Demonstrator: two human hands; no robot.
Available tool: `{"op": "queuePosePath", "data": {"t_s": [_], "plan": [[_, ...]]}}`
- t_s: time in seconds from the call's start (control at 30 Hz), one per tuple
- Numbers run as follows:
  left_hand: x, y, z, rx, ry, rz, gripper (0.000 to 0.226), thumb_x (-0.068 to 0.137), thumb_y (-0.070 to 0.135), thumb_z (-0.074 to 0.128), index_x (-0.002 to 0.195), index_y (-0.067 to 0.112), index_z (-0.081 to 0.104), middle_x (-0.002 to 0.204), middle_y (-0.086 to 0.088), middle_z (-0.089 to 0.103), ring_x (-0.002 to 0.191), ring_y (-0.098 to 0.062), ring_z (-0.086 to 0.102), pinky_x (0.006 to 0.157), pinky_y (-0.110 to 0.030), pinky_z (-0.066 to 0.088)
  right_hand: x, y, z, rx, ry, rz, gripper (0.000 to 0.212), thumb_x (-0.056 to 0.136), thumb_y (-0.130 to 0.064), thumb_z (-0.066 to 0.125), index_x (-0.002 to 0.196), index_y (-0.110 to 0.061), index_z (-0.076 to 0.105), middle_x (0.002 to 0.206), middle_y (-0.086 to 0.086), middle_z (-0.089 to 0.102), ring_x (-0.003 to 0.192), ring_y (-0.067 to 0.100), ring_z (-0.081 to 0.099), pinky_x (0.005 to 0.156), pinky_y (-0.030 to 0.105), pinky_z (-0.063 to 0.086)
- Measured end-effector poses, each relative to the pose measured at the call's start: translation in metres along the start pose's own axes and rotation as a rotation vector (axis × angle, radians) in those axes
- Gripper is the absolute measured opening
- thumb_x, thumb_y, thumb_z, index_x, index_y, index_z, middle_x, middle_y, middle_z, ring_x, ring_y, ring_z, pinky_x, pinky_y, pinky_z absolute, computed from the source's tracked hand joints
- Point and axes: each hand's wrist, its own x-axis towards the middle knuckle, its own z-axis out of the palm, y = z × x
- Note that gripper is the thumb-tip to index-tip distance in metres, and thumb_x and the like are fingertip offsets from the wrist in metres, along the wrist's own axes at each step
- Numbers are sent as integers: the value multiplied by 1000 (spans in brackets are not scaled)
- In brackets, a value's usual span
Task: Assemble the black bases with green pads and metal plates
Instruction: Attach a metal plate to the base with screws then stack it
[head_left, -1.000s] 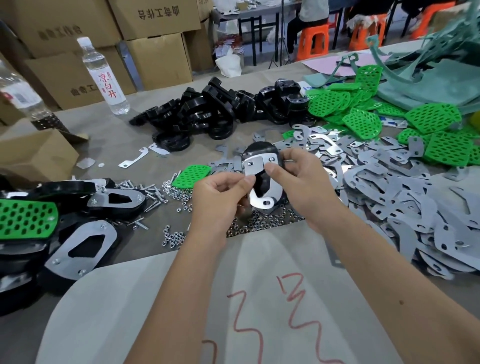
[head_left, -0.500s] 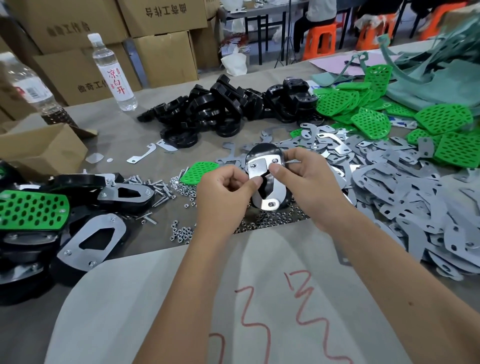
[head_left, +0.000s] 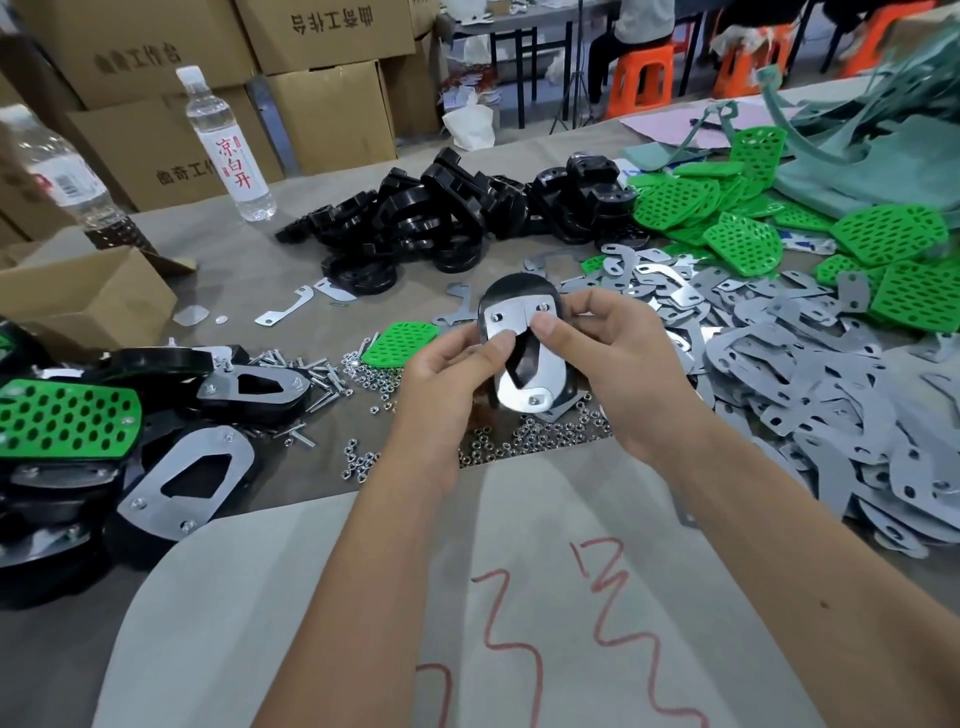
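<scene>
Two hands, left and right, gripped one base. Two bottles stood far left; three orange stools beyond.

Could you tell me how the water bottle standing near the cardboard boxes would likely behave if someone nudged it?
The water bottle is tall and narrow on a small foot, so a nudge near its cap would probably tip it. It looks nearly full, so it is likely fairly heavy and would resist a light push low down. Once on its side, its round body would probably roll across the table.
</scene>
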Motion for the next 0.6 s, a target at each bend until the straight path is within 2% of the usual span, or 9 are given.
{"op": "queuePosePath", "data": {"t_s": [0.07,0.1,0.17,0.23,0.33,0.47,0.6], "plan": [[-3,1,2,58,-23,-5,16,98,27,69,108,18,78,96,-9,79,81,-23,75,67,-40,63,-1,1,1,-10,53,-30,25,85,-26,81,92,-6,67,82,8,75,70,21,70,60,32,56],[-4,2,2,98,-31,-10,16,100,29,67,105,18,78,94,-11,79,79,-25,75,69,-42,65,-1,1,1,-12,72,-39,29,83,-28,83,88,-6,65,81,10,72,70,22,68,61,34,55],[-6,4,1,141,-54,-29,18,101,30,66,108,16,75,90,-17,78,71,-28,74,64,-37,64,0,1,1,-17,91,-49,30,80,-31,83,83,-9,64,81,13,68,71,24,64,65,41,53],[-9,8,-5,88,-82,-62,28,95,28,72,119,13,69,93,-19,78,71,-32,74,64,-33,63,0,0,4,1,93,-54,24,80,-31,83,81,-15,65,78,10,68,68,22,62,64,40,52],[-15,11,-18,-17,-148,-92,48,78,20,78,123,7,67,103,-25,76,81,-36,75,70,-33,63,0,0,8,20,69,1,25,84,-29,83,85,-9,68,79,12,71,67,24,65,60,38,55],[-18,9,-25,-35,-31,-74,46,74,25,78,117,8,72,105,-20,76,85,-30,74,71,-40,63,-4,5,15,3,-56,99,12,90,-23,80,81,-20,73,77,5,73,66,19,69,56,29,55],[-14,12,-33,-112,30,-76,38,74,23,78,108,4,75,99,-16,78,81,-29,75,69,-43,64,-4,6,22,-38,-82,75,16,95,-32,74,91,-17,75,87,14,75,74,20,69,65,33,59]]}}
